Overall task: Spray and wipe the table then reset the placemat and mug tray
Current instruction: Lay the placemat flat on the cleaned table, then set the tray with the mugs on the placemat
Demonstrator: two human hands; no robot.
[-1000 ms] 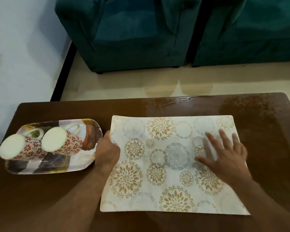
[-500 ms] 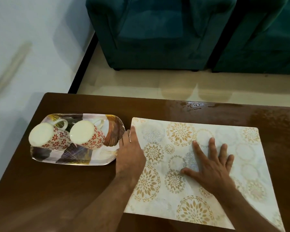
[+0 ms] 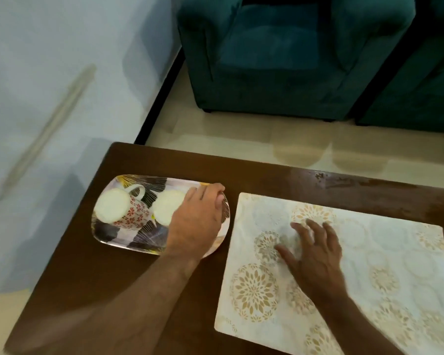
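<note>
A cream placemat (image 3: pixel 369 265) with gold and grey flower prints lies flat on the dark brown table (image 3: pixel 113 290). My right hand (image 3: pixel 315 249) rests on its left part with fingers spread. To the left stands a patterned tray (image 3: pixel 108 233) bearing two upside-down floral mugs, one (image 3: pixel 121 211) at the left and one (image 3: pixel 168 208) partly hidden by my left hand (image 3: pixel 198 219). My left hand lies over the tray's right end, fingertips curled at its far right rim; whether it grips the rim is unclear.
Two teal armchairs (image 3: pixel 292 60) stand beyond the table on a pale floor (image 3: pixel 241 142). A white wall (image 3: pixel 49 85) runs along the left, close to the table's left edge. A damp sheen shows on the table's far right part (image 3: pixel 369 183).
My left hand left the placemat's left edge and moved onto the tray's right end. My right hand slid left across the placemat. The camera swung left.
</note>
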